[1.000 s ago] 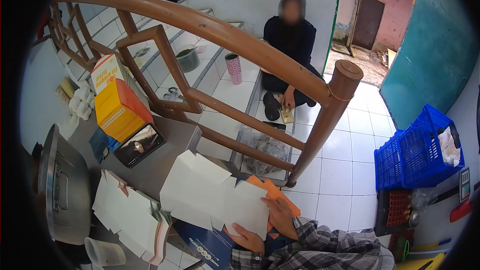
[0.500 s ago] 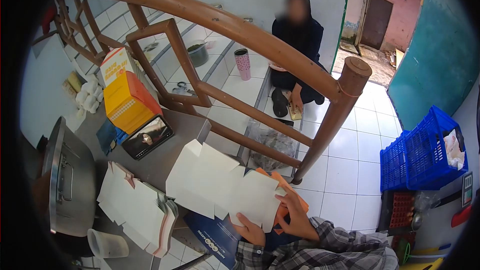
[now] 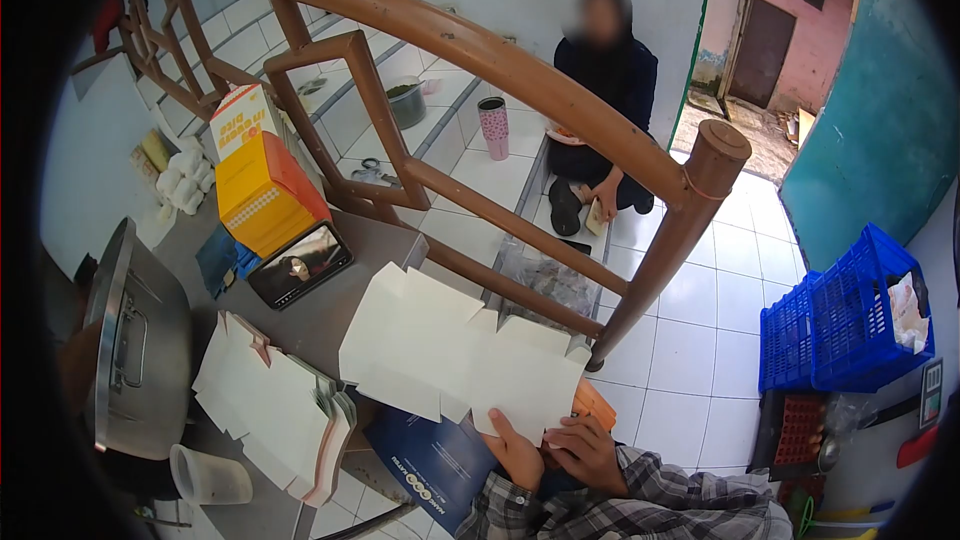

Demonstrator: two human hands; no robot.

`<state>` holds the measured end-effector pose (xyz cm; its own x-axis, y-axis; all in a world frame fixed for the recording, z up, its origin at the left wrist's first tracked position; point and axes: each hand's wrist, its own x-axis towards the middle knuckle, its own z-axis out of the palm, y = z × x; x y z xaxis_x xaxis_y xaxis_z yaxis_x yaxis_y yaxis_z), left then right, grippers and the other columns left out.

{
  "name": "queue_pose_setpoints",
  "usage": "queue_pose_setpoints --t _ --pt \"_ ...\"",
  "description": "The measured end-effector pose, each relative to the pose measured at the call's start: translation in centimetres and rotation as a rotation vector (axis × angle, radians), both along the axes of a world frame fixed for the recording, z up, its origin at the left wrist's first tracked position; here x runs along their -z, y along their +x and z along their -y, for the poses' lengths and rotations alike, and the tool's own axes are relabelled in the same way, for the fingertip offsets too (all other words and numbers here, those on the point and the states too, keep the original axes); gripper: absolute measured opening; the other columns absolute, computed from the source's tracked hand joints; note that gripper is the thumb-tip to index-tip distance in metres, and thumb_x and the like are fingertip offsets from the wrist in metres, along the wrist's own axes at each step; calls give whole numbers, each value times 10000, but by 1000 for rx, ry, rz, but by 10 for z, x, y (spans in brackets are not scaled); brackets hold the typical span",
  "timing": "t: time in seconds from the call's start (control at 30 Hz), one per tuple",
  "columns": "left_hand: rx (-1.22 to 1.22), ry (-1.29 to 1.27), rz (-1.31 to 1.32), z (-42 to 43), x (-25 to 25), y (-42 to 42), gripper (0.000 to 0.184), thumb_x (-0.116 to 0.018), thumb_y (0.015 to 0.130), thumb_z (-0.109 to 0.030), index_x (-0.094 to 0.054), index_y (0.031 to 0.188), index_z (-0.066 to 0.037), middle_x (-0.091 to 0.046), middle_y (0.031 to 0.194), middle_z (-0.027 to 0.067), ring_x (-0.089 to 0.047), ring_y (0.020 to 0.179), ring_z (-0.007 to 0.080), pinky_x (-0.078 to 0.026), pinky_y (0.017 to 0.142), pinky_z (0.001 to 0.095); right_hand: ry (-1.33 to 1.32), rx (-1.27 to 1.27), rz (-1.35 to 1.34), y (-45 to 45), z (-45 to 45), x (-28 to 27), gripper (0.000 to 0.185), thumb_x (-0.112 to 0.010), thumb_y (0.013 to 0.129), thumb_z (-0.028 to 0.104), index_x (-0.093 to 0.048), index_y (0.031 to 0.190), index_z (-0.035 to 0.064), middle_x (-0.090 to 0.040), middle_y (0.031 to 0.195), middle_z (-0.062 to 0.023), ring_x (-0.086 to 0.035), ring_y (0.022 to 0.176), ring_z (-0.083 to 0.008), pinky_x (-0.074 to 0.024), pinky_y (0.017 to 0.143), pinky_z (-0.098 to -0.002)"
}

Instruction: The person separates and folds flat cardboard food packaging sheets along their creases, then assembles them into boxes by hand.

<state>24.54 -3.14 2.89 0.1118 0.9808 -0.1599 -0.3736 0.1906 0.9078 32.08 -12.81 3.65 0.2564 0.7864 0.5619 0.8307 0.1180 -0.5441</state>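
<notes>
At the far left we find the metal pot (image 3: pixel 145 370), with the plastic cup (image 3: pixel 215 478) just beside it, near the lower end of the table (image 3: pixel 385 245). A sleeve or elbow brushing the cup could tip it.

Next to the right we have the stack of cut card (image 3: pixel 270 410). Its layers are fanned at the right end; we judge that a sideways knock could make them slide. Beyond it, the yellow-and-orange boxes (image 3: pixel 262 200) stand behind the phone (image 3: pixel 300 265), which is tilted back toward them. If the boxes are nudged, the phone may slip flat.

We locate the white card (image 3: pixel 450 340) at centre, spread above the dark blue printed sheet (image 3: pixel 415 450) and past the table corner. We cannot tell whether its far panel rests on anything. If it does not, its own weight could bend it at the slots.

Our left hand (image 3: pixel 515 455) grips the near edge, thumb on top, fingers underneath. Our right hand (image 3: pixel 590 455) has its fingers curled at the near right corner; we cannot tell whether it pinches or merely presses. Uneven pressure there could crease the corner. The orange card (image 3: pixel 597 403) shows just beside this corner and could snag it.
</notes>
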Motion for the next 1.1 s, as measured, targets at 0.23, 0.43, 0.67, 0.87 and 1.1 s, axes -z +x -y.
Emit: queue_pose_setpoints --t 0.23,0.43,0.67,0.87,1.1 --pt "18 57 -65 -2 -4 2 470 -379 1041 -314 -308 1350 33 -485 1271 191 -524 1127 241 -448 926 350 -55 82 -185 0 -5 -16 421 -747 665 21 -652 1070 85 -663 1013 -111 -629 936 -284 -507 813 -362" --pt "-39 127 -62 -11 -23 9 488 -408 1031 -343 -359 1322 46 -518 1238 175 -544 1080 215 -459 891 340 158 108 -188 9 -13 -25 420 -757 711 2 -609 1097 73 -684 1017 -115 -678 895 -295 -542 772 -358" --pt "-272 2 -13 -19 -60 19 550 -459 991 -434 -443 1273 37 -559 1190 156 -607 977 220 -517 787 328 418 125 -455 10 -43 -40 508 -738 782 -42 -468 1200 60 -709 905 -122 -705 833 -259 -545 803 -341" --pt "-229 196 84 -29 -70 14 542 -469 980 -414 -431 1280 36 -553 1203 168 -606 1038 254 -536 824 361 512 -32 -640 17 -56 -47 770 -741 742 -105 -279 1332 76 -556 1038 -130 -663 918 -208 -559 858 -340" --pt "-261 272 11 -29 -73 17 533 -481 979 -405 -430 1273 37 -546 1190 167 -594 1034 252 -525 840 358 448 -34 -620 19 -56 -70 844 -802 665 -99 -250 1282 66 -444 1164 -131 -562 974 -171 -596 849 -338"
